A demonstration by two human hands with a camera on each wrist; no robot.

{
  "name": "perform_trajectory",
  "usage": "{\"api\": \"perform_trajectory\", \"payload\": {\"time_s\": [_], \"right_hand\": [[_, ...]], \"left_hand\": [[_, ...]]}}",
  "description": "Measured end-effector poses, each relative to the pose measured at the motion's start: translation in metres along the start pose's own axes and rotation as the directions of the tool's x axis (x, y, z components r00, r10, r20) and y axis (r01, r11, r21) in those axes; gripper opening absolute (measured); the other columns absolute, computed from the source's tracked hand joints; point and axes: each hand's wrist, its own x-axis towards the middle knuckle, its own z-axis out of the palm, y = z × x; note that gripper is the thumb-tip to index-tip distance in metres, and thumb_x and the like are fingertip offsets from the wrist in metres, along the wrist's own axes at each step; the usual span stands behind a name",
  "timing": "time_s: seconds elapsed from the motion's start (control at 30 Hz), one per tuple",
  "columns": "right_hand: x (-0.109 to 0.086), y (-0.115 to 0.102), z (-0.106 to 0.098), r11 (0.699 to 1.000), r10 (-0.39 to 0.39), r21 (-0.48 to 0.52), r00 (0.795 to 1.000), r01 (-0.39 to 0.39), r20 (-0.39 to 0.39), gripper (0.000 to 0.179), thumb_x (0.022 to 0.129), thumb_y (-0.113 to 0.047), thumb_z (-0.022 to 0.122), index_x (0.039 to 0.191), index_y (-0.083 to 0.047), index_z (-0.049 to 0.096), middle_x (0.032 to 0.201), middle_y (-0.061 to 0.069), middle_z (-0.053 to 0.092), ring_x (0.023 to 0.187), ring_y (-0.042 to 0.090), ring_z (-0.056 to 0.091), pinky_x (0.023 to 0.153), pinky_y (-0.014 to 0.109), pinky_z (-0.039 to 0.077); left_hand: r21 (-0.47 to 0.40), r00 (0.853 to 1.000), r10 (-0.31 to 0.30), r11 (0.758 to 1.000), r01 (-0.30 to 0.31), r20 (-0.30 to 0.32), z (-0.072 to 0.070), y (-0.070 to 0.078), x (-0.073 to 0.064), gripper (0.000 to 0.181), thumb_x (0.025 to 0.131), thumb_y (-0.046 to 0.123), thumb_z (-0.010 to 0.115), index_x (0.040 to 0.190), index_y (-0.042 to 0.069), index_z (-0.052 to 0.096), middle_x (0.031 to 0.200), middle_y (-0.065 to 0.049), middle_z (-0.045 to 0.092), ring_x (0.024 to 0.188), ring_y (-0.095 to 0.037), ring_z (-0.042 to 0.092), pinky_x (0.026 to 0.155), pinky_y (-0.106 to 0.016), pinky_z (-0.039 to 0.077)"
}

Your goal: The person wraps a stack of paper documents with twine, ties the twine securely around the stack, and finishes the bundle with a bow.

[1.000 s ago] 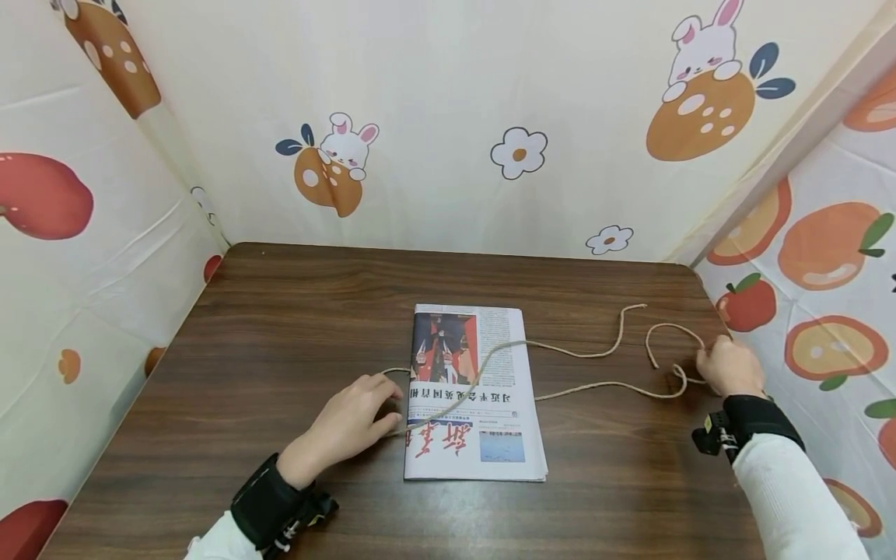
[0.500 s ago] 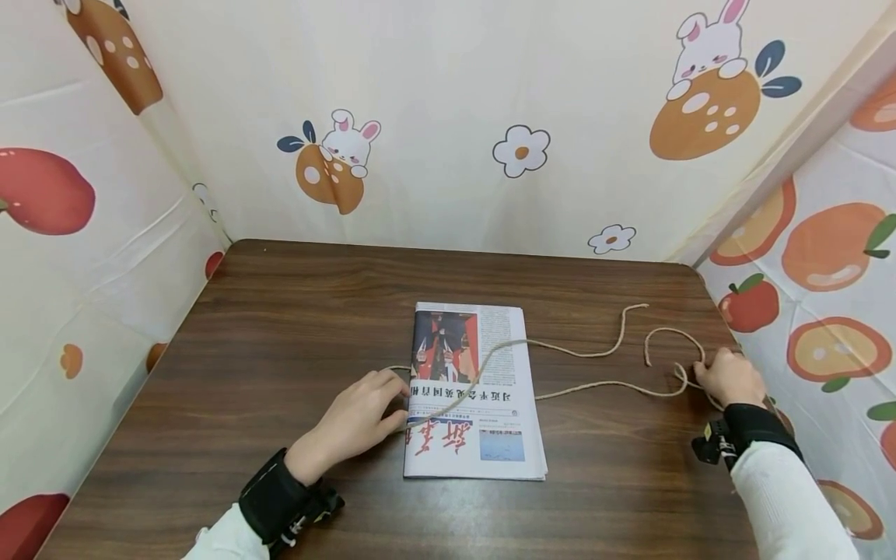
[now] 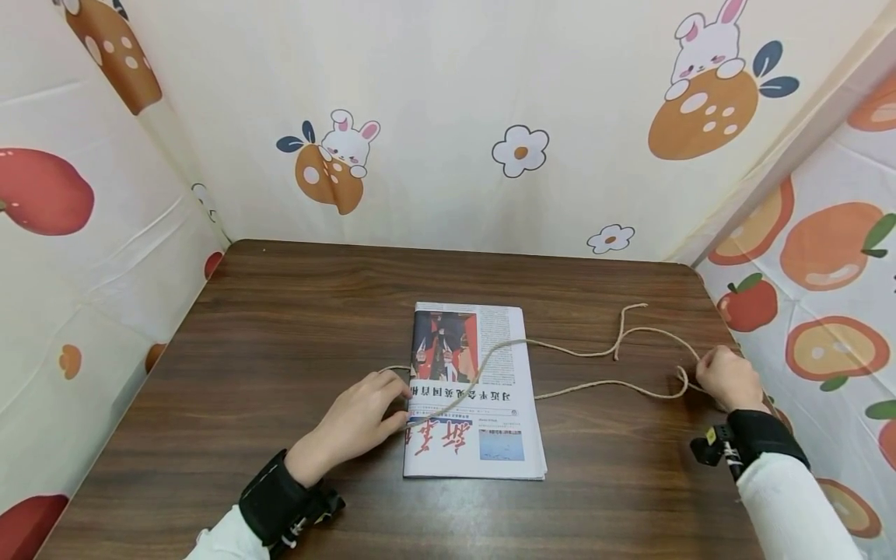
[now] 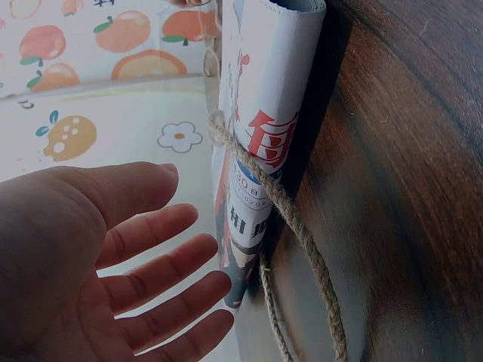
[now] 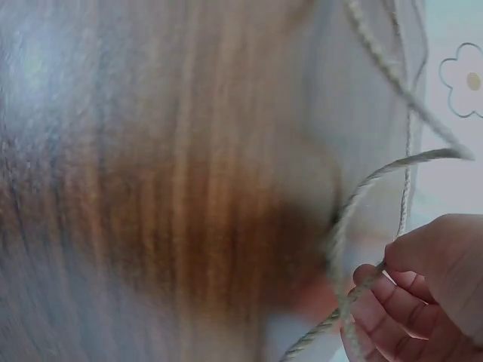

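Observation:
A folded newspaper [image 3: 500,459] lies on the brown table, its print upside down in the head view. A thin twisted rope [image 3: 448,408] crosses its top slantwise, and another strand comes out from its right side. My left hand [image 3: 357,412] is at the newspaper's left edge, fingers spread and relaxed beside the folded spine [image 4: 260,204]; there the rope [image 4: 302,226] bends round the edge. Toward the table's right edge, my right hand [image 3: 731,379] pinches the rope between thumb and forefinger, as the right wrist view shows with the hand [image 5: 430,286] close up.
The wood-grain table [image 3: 294,311] meets a pale wall sheet [image 3: 434,155] printed with rabbits and flowers at the back. Fruit-printed sheets [image 3: 840,272] hang at both sides, the right one close by my right hand. One frayed rope end points toward the back.
The short rope length beyond my right hand has swung left, and its tip now overlaps the other strand. My left hand has shifted slightly right, closer to the newspaper's edge.

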Motion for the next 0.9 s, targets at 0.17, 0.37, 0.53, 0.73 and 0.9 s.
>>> {"api": "perform_trajectory", "payload": {"time_s": [0.17,0.37,0.53,0.73,0.9], "right_hand": [[-0.002,0.002,-0.006,0.994,-0.098,0.045,0.987,0.104,-0.128,0.013,0.082,-0.004,0.046,0.082,0.009,0.047,0.066,0.023,0.052,0.054,0.033,0.050,0.049,0.044,0.039],[-0.005,-0.003,-0.019,0.983,-0.139,0.072,0.944,0.167,-0.298,0.008,0.081,0.003,0.051,0.084,0.010,0.047,0.068,0.025,0.051,0.054,0.032,0.049,0.047,0.034,0.034],[-0.011,-0.015,-0.032,0.978,-0.167,0.063,0.928,0.199,-0.334,0.012,0.082,0.003,0.054,0.089,0.009,0.047,0.076,0.026,0.052,0.059,0.033,0.050,0.048,0.033,0.034],[-0.016,-0.041,-0.049,0.953,-0.260,0.041,0.878,0.301,-0.402,0.013,0.082,0.003,0.056,0.091,0.008,0.050,0.077,0.024,0.052,0.059,0.031,0.049,0.047,0.031,0.033],[-0.022,-0.072,-0.064,0.916,-0.349,0.008,0.808,0.400,-0.474,0.011,0.081,0.004,0.057,0.090,0.007,0.051,0.075,0.019,0.051,0.059,0.027,0.046,0.048,0.029,0.031]], "left_hand": [[-0.004,1.000,-0.001,1.000,0.001,0.002,-0.001,0.000,0.000,0.018,0.081,0.022,0.068,0.098,0.015,0.065,0.100,0.003,0.057,0.088,-0.012,0.052,0.072,-0.031,0.046],[0.007,1.000,0.009,1.000,-0.009,-0.007,0.000,0.000,0.000,0.018,0.081,0.022,0.069,0.098,0.014,0.065,0.100,0.002,0.057,0.086,-0.011,0.050,0.070,-0.030,0.045],[0.007,1.000,0.019,1.000,-0.019,-0.007,-0.001,0.000,0.000,0.018,0.081,0.022,0.069,0.098,0.014,0.064,0.100,0.002,0.057,0.087,-0.011,0.051,0.070,-0.030,0.045],[0.006,1.000,0.027,1.000,-0.027,-0.004,-0.002,0.000,0.001,0.018,0.082,0.022,0.068,0.097,0.015,0.064,0.100,0.003,0.057,0.088,-0.012,0.052,0.071,-0.031,0.046],[0.006,1.000,0.028,1.000,-0.028,-0.002,-0.003,0.000,0.002,0.018,0.082,0.023,0.068,0.098,0.014,0.064,0.100,0.003,0.057,0.087,-0.012,0.052,0.071,-0.031,0.046]]}}
